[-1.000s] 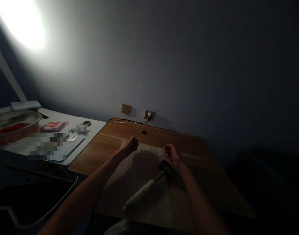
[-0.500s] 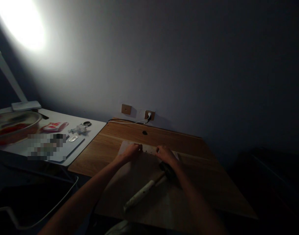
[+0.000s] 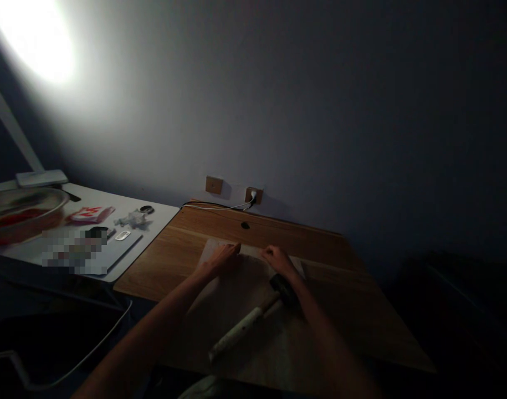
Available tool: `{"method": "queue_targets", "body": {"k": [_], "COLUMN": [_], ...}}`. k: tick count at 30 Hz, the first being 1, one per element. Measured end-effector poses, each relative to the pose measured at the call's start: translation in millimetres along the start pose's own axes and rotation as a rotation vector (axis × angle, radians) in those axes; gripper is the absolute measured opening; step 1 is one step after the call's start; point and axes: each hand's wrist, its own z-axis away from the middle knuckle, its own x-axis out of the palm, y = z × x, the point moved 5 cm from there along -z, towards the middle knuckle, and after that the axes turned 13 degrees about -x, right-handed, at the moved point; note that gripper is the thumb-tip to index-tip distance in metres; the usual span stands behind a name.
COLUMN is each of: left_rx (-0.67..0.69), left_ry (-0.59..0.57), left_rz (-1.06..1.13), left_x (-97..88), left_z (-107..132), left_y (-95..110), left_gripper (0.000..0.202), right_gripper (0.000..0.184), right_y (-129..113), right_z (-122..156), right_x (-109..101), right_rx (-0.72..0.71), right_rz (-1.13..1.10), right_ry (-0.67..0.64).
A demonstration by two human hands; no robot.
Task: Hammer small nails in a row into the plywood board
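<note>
My left hand (image 3: 226,257) is closed, its fingers pinched near the far edge of a pale board (image 3: 232,299). Across a small gap, my right hand (image 3: 277,259) is closed too, thumb and fingertips pressed together above the same edge. Whatever the fingertips hold is too small and dark to make out. A mallet (image 3: 239,332) with a black head and a whitish grip lies slantwise on the board. Its head is beside my right forearm, partly covered by it, and neither hand touches its handle.
The board rests on a wooden desk (image 3: 353,310) against the wall. To the left, a white table (image 3: 153,233) carries a large bowl (image 3: 57,210), a red-and-white packet (image 3: 91,214), crumpled clear plastic (image 3: 133,219), a tape roll (image 3: 147,209) and a lamp base (image 3: 41,178). A plugged-in cable (image 3: 220,208) crosses the desk's back.
My right hand has shifted slightly left and up. Small dark specks that showed on the board between the hands are no longer visible. The mallet stays in place.
</note>
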Motion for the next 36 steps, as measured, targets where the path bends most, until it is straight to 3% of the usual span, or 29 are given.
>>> {"method": "queue_targets", "body": {"k": [6,9,12,14,19,23,28,29,31,34,36], "left_rx": [0.077,-0.063,-0.238,-0.269,-0.169,0.008,0.074,0.056,-0.083,-0.365,-0.434], "left_ry": [0.027,0.069,-0.027,-0.094,-0.090,-0.079,-0.077,-0.074,-0.145,-0.374,-0.489], "left_rz": [0.055,0.319,0.644,0.738,0.460,0.219,0.176,0.275,0.705,1.370,1.507], "left_x": [-6.5,-9.7,-0.2,6.9,11.6,9.6,-1.9,-5.1,-6.3,10.7,24.3], "left_z": [0,-9,-14,-12,-6,-2,0,-2,-8,-11,-7], "left_y": [2,-4,-11,-11,-2,12,28,31,32,34,39], "left_gripper": [0.019,0.023,0.036,0.041,0.018,0.023,0.016,0.013,0.009,0.024,0.029], "right_gripper": [0.035,0.035,0.037,0.038,0.036,0.030,0.040,0.042,0.040,0.031,0.023], "right_y": [-8,-11,-12,-12,-10,-14,-30,-34,-41,-52,-61], "right_z": [5,3,1,2,11,17,25,26,28,28,26], "right_x": [22,21,13,7,-1,0,0,-1,-2,-3,-2], "right_rx": [0.029,0.054,0.088,0.107,0.114,0.068,-0.015,-0.029,-0.050,-0.085,-0.122], "right_rz": [0.090,0.032,-0.094,-0.197,-0.411,-0.501,-0.486,-0.464,-0.398,-0.241,-0.109], "right_ry": [-0.062,-0.028,0.018,0.039,0.063,0.102,0.135,0.136,0.130,0.105,0.077]}}
